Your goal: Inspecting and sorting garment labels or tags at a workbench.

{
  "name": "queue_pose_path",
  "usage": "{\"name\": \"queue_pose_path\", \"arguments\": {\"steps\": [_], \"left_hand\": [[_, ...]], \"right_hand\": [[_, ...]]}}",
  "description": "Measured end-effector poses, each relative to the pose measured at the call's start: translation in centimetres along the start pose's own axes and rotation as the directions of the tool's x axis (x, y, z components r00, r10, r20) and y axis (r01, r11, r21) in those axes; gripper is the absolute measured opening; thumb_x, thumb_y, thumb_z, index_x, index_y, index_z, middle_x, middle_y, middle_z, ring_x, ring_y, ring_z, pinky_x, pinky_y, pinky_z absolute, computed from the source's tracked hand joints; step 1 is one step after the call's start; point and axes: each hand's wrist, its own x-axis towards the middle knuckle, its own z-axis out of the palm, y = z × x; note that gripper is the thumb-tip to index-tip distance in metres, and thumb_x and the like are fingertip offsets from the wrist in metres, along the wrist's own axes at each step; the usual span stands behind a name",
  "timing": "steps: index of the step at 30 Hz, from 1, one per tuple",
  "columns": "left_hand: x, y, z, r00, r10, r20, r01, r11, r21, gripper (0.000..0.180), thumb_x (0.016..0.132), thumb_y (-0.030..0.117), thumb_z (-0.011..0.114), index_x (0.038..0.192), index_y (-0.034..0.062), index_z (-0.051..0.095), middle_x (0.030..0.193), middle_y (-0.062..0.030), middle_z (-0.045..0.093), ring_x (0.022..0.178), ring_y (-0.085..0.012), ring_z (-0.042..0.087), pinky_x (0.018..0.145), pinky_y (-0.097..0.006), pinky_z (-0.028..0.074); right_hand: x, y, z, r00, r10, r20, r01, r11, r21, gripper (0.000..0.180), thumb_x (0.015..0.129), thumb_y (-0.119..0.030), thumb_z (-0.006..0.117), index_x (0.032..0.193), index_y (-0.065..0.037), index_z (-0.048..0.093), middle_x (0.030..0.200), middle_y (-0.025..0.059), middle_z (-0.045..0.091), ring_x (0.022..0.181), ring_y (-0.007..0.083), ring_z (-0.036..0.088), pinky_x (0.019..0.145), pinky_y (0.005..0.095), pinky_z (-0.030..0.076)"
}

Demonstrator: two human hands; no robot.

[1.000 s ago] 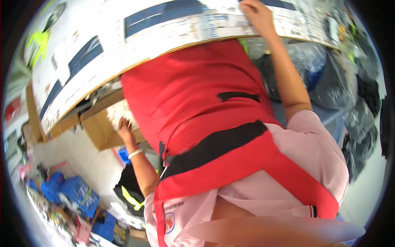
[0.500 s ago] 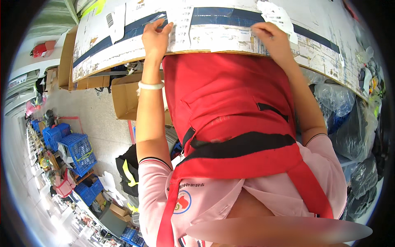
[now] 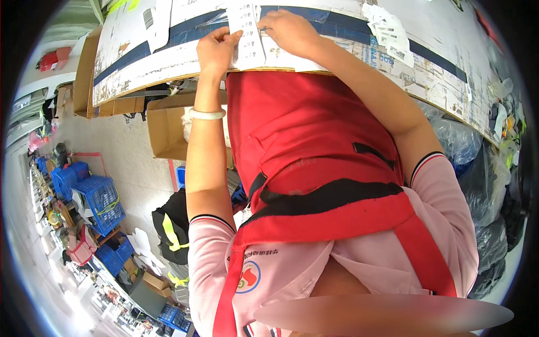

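Observation:
A narrow white sheet of printed labels [image 3: 247, 49] lies on the white, worn tabletop, running toward the table's near edge. My left hand [image 3: 217, 55] pinches its left edge between thumb and fingers. At the right edge of the same sheet, my right hand [image 3: 289, 33] has its fingers curled together and closed on the border; the fingertips are partly hidden by the hand. To the right lies a loose pile of white printed label pieces [image 3: 390, 36]. Another white label sheet [image 3: 158, 25] rests on the left part of the table.
Dark blue tape [image 3: 353, 31] crosses the tabletop. Open cardboard boxes [image 3: 163, 132] stand below its left side. Clear plastic bags [image 3: 457, 135] crowd the right, below the table. Blue crates [image 3: 100, 202] and a black bag with a yellow strap [image 3: 171, 230] are on the floor at left.
My right hand has moved left from beside the label pile to the right edge of the label sheet. My left hand has shifted slightly right onto the sheet's left edge.

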Motion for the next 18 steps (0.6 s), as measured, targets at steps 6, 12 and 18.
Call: {"name": "queue_pose_path", "arguments": {"steps": [6, 12, 18], "left_hand": [[0.0, -1.2, -0.8, 0.993, -0.091, 0.072, 0.106, 0.967, -0.233, 0.03, 0.077, 0.008, 0.075, 0.103, -0.0048, 0.067, 0.067, 0.0019, 0.061, 0.059, -0.0047, 0.05, 0.053, -0.021, 0.041], [-0.6, -1.7, -1.2, 0.989, -0.133, 0.068, 0.149, 0.907, -0.395, 0.026, 0.083, 0.002, 0.067, 0.109, -0.0032, 0.065, 0.071, 0.0012, 0.06, 0.058, -0.0053, 0.048, 0.055, -0.02, 0.039], [-1.4, -0.2, -1.9, 1.0, -0.019, -0.022, 0.013, 0.972, -0.236, 0.026, 0.086, 0.004, 0.065, 0.111, -0.0028, 0.064, 0.069, 0.0014, 0.059, 0.057, -0.0046, 0.047, 0.054, -0.02, 0.038]], "right_hand": [[-2.8, 1.1, -2.0, 0.991, -0.006, -0.134, 0.036, 0.973, 0.228, 0.018, 0.089, -0.017, 0.055, 0.102, -0.011, 0.065, 0.1, 0.0056, 0.063, 0.099, 0.026, 0.056, 0.085, 0.0363, 0.046], [-11.7, 5.5, -8.1, 0.921, 0.191, -0.339, -0.113, 0.964, 0.239, 0.014, 0.088, -0.013, 0.06, 0.099, -0.008, 0.067, 0.094, 0.0073, 0.065, 0.09, 0.0258, 0.059, 0.08, 0.0323, 0.048], [-19.5, 10.6, -14.1, 0.771, 0.41, -0.488, -0.464, 0.886, 0.01, 0.02, 0.079, -0.013, 0.065, 0.097, -0.003, 0.066, 0.093, 0.0134, 0.063, 0.088, 0.0302, 0.06, 0.076, 0.0372, 0.049]]}}
